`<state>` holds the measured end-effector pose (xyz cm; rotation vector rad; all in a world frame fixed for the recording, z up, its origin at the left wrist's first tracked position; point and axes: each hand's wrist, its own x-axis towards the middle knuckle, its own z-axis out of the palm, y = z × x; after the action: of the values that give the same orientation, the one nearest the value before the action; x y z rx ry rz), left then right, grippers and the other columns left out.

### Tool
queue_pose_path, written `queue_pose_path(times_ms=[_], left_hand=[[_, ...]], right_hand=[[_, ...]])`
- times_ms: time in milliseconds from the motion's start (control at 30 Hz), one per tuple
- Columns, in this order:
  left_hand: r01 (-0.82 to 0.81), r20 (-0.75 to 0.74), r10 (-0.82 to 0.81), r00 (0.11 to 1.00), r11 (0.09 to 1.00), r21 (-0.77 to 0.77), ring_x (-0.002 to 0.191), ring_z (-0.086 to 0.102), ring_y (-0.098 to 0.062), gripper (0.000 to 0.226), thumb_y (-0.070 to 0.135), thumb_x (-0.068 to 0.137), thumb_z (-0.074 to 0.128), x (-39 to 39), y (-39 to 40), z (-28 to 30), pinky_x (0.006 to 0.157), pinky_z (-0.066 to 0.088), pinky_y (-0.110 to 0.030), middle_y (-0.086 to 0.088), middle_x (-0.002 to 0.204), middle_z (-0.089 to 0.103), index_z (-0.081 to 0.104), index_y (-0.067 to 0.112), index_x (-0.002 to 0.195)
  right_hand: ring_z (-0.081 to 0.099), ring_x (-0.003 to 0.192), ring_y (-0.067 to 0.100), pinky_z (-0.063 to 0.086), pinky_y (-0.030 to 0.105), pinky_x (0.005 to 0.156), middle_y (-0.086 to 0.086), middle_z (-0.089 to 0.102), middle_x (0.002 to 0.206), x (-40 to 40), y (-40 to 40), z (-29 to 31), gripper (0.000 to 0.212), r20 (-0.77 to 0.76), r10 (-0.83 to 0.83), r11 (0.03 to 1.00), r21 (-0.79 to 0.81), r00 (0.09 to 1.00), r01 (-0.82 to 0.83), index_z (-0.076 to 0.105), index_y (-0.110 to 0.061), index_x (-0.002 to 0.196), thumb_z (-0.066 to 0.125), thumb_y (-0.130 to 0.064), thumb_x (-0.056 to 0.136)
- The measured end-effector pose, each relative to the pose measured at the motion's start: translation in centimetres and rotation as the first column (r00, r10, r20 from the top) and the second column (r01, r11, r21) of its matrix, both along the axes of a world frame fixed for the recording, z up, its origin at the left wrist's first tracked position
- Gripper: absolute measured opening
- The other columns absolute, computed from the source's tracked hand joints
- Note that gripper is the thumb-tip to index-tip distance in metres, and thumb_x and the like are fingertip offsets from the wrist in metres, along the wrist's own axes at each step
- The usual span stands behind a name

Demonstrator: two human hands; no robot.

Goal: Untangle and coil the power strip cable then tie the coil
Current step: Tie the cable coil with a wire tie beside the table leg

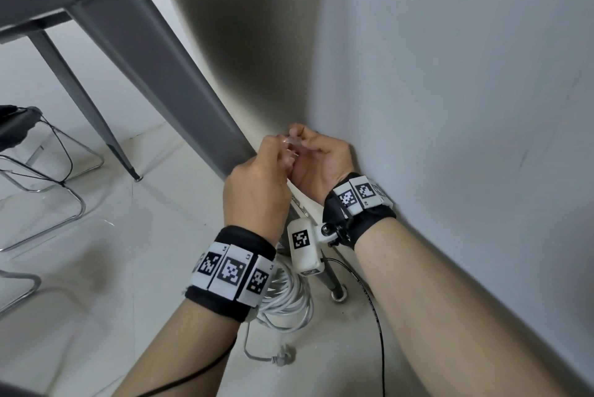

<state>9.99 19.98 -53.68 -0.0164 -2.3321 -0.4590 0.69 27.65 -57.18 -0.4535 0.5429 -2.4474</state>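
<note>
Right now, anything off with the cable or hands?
Nothing damaged. The white cable lies coiled on the floor, untied, its plug trailing loose. Both hands, left and right, pinch a small clear strip above it.

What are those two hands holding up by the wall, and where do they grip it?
A small translucent strip, likely a tie. The left hand and right hand pinch it between their fingers, one at each end. The coiled white cable lies unheld on the floor.

Glossy tiled floor, matt metal table leg
</note>
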Motion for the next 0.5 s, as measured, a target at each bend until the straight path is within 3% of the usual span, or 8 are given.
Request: queue_pose_path(times_ms=[100, 200, 300, 400, 500], left_hand=[[-0.043, 0.0, 0.044, 0.999, 0.993, 0.112, 0.068, 0.063, -0.036, 0.005, 0.007, 0.093, 0.056, -0.41, 0.34, -0.13, 0.063, 0.051, -0.044, -0.01, 0.071, 0.066, 0.055, 0.004, 0.089], [-0.046, -0.026, 0.052, 0.998, 0.981, 0.189, 0.068, 0.061, -0.019, 0.014, 0.004, 0.091, 0.058, -0.44, 0.35, -0.26, 0.065, 0.046, -0.024, 0.005, 0.075, 0.063, 0.049, 0.015, 0.088], [-0.049, -0.006, 0.052, 0.999, 0.973, 0.227, 0.064, 0.054, -0.007, 0.019, 0.005, 0.092, 0.058, -0.46, 0.28, -0.19, 0.059, 0.038, -0.007, 0.012, 0.073, 0.057, 0.043, 0.018, 0.091], [-0.044, -0.003, 0.046, 0.999, 0.972, 0.231, 0.065, 0.059, -0.01, 0.014, 0.007, 0.093, 0.059, -0.48, 0.2, -0.1, 0.062, 0.042, -0.009, 0.013, 0.07, 0.057, 0.049, 0.016, 0.091], [-0.043, -0.015, 0.048, 0.999, 0.971, 0.236, 0.058, 0.052, 0.008, 0.017, 0.006, 0.092, 0.061, -0.49, 0.29, -0.06, 0.059, 0.038, 0.0, 0.019, 0.062, 0.054, 0.05, 0.018, 0.087]], right_hand=[[0.054, 0.062, 0.014, 0.049, 0.024, 0.056, 0.004, 0.056, 0.073, 0.06, 0.07, -0.49, 0.012, -0.056, -0.021, 0.999, 0.048, 0.998, 0.024, 0.051, -0.01, 0.086, 0.046, 0.001, 0.082], [0.056, 0.064, 0.012, 0.049, 0.019, 0.057, 0.006, 0.057, 0.08, 0.2, 0.03, -0.86, 0.021, -0.105, -0.06, 0.996, 0.065, 0.993, 0.067, 0.052, -0.009, 0.088, 0.042, 0.009, 0.093], [0.06, 0.062, 0.009, 0.05, 0.017, 0.058, 0.006, 0.063, 0.079, 0.37, 0.05, -0.88, 0.025, -0.123, -0.067, 0.994, 0.073, 0.99, 0.076, 0.055, -0.007, 0.09, 0.041, 0.013, 0.094], [0.059, 0.061, 0.009, 0.049, 0.018, 0.059, 0.0, 0.064, 0.072, 0.38, 0.09, -0.87, 0.02, -0.12, -0.046, 0.998, 0.042, 0.992, 0.052, 0.056, -0.009, 0.095, 0.047, 0.008, 0.091], [0.054, 0.059, 0.009, 0.045, 0.02, 0.058, -0.001, 0.062, 0.07, 0.33, 0.39, -0.86, 0.017, -0.12, -0.016, 0.999, 0.027, 0.993, 0.019, 0.055, -0.012, 0.096, 0.06, 0.0, 0.084]])
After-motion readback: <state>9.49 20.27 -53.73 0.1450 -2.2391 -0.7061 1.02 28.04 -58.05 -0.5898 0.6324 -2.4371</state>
